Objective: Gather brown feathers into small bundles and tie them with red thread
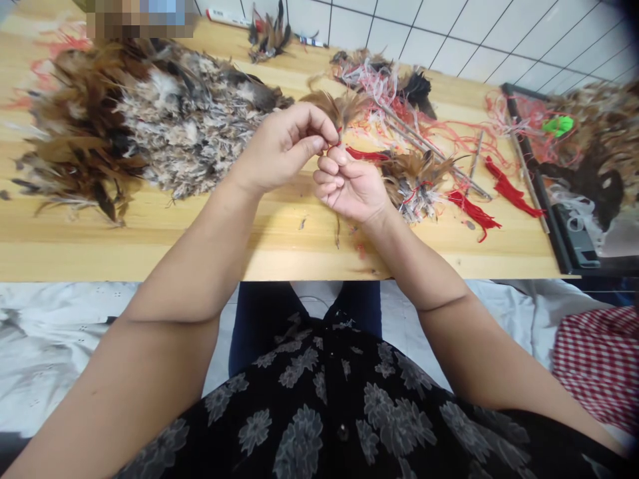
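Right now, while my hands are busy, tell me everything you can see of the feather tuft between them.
The feather tuft is small, brown and wispy, fanned loosely with its tips pointing away from you. A bit of red, probably thread, shows at its narrow base. Fingertips of your left hand and right hand pinch together there, hiding its lower end. It is over the wooden table, its far edge hard to separate from the pale strands behind.

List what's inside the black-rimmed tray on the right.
The black-rimmed tray holds brown feathers, dark feathers, white strings, a bright green bundle and a dark rectangular object. Whatever lies under the feathers is covered; the tray's right end is out of frame.
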Action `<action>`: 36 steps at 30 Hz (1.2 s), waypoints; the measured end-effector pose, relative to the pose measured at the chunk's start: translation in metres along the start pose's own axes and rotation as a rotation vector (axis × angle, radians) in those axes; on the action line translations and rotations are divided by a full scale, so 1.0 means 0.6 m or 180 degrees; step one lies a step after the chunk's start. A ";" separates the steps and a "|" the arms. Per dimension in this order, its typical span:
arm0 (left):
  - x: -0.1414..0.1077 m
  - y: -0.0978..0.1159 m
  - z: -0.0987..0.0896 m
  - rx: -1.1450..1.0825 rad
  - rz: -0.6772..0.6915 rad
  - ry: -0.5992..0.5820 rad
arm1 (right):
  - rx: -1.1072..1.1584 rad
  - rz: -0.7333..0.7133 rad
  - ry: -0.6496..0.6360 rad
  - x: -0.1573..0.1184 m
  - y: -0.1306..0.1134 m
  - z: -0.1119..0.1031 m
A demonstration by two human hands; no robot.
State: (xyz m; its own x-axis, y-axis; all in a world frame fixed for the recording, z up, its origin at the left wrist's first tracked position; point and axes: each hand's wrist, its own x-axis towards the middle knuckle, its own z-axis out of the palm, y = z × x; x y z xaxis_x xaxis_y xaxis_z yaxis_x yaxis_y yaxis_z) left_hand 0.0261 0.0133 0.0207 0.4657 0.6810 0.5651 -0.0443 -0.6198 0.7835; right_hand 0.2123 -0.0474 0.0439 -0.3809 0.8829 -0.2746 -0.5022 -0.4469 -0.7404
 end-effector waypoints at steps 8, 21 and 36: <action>0.006 -0.006 -0.012 0.0556 0.0372 -0.0030 | 0.0329 0.0241 -0.0060 0.002 -0.002 -0.007; 0.013 -0.016 -0.039 0.0773 0.0608 -0.0384 | -0.0681 -0.0037 -0.0149 0.003 0.002 -0.016; 0.004 -0.055 -0.009 0.1066 0.0392 0.0234 | -0.0049 0.0298 -0.0286 0.017 0.005 -0.025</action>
State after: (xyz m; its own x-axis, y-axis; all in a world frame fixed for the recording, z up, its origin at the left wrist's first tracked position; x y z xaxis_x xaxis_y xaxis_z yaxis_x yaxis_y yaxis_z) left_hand 0.0240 0.0374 -0.0025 0.4096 0.6119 0.6766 0.2014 -0.7841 0.5871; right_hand 0.2186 -0.0374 0.0299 -0.4939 0.8207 -0.2874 -0.4494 -0.5239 -0.7236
